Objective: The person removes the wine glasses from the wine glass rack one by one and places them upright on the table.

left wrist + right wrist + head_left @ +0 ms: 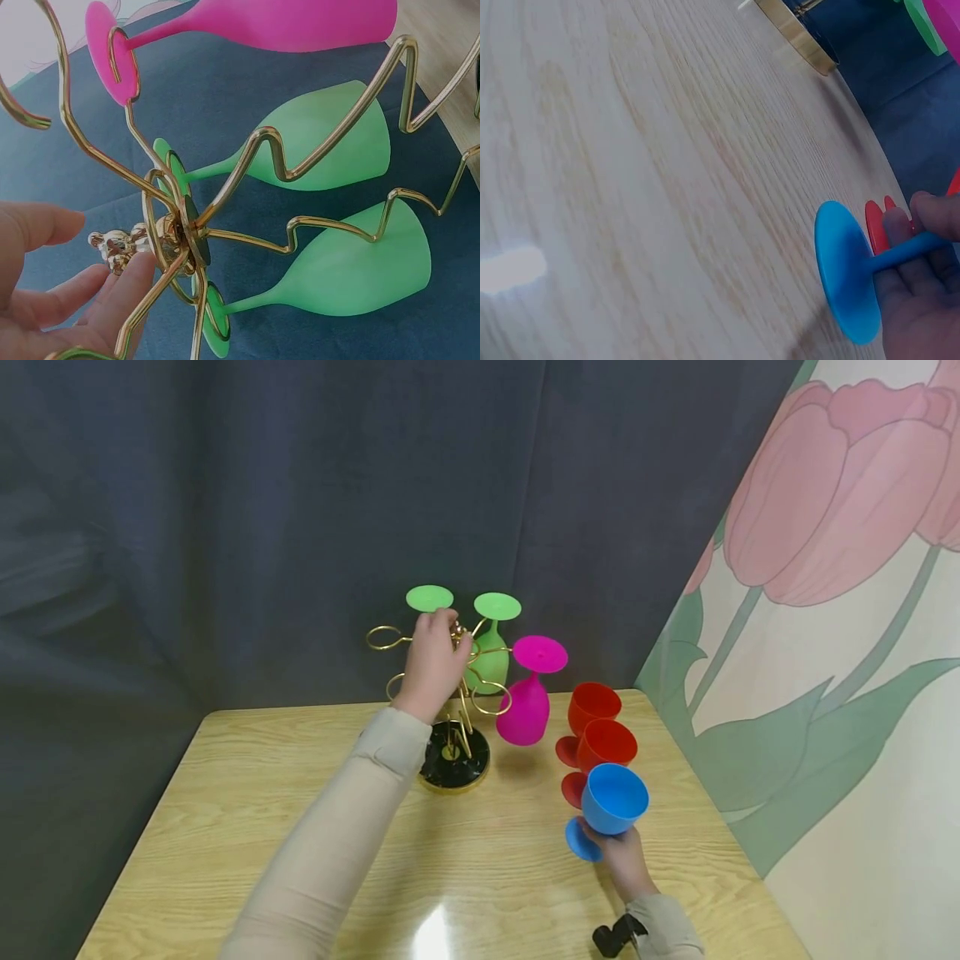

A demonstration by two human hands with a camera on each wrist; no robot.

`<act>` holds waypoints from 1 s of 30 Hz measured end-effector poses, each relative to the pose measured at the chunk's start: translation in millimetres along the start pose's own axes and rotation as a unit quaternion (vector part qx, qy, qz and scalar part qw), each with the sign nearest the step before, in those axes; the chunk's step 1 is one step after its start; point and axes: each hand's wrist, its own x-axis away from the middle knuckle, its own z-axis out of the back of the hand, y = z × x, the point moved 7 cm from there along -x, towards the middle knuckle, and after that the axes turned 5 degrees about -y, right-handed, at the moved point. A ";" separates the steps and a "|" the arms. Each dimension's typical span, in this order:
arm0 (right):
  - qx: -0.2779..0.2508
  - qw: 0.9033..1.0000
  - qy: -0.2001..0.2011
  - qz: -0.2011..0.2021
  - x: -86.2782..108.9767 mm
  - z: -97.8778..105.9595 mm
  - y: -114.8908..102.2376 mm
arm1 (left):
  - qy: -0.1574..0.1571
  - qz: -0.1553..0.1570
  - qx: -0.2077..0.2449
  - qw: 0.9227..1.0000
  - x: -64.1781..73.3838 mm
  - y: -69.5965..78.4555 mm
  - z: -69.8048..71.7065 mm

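A gold wire goblet rack (pixel 491 708) stands on a round black base (pixel 453 758). My left hand (pixel 435 664) is at its top. In the left wrist view, thumb and fingers are spread around a small gold ornament (pixel 118 247); the thumb is apart from it and the fingertips are close by. Two green goblets (pixel 322 142) and a magenta goblet (pixel 525 710) hang upside down by their feet from the rack's loops. At the right, my right hand (pixel 626 860) grips the stem of a blue goblet (pixel 615 797), which is tilted with its bowl up.
Two red goblets (pixel 609 745) are lined up beyond the blue one, near the right edge of the wooden table (pixel 517 877). Behind the table hangs a dark curtain (pixel 360 510). A wall with a tulip painting (pixel 832 502) borders the right side.
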 end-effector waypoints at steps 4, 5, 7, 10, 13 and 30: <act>-0.008 1.000 -0.007 -0.004 -0.5 0.5 1.2 | 0.018 0.008 -0.005 1.000 -3.4 -0.6 1.0; -0.008 1.000 -0.009 -0.004 -0.5 0.6 1.0 | 0.022 0.010 -0.007 1.000 -3.8 -0.3 1.6; -0.007 1.000 -0.009 -0.003 -0.4 0.4 0.4 | 0.031 0.012 -0.016 0.999 -4.5 -0.1 2.9; -0.003 1.000 -0.006 -0.002 -0.8 0.4 0.1 | 0.036 0.021 -0.027 0.999 -5.6 -0.3 3.9; 0.003 1.000 -0.004 0.001 -1.7 1.4 0.5 | 0.035 0.027 -0.035 0.998 -7.4 1.2 3.9; 0.060 0.998 -0.006 0.009 0.5 8.9 -0.3 | 0.042 0.002 -0.079 0.996 -13.8 10.4 6.1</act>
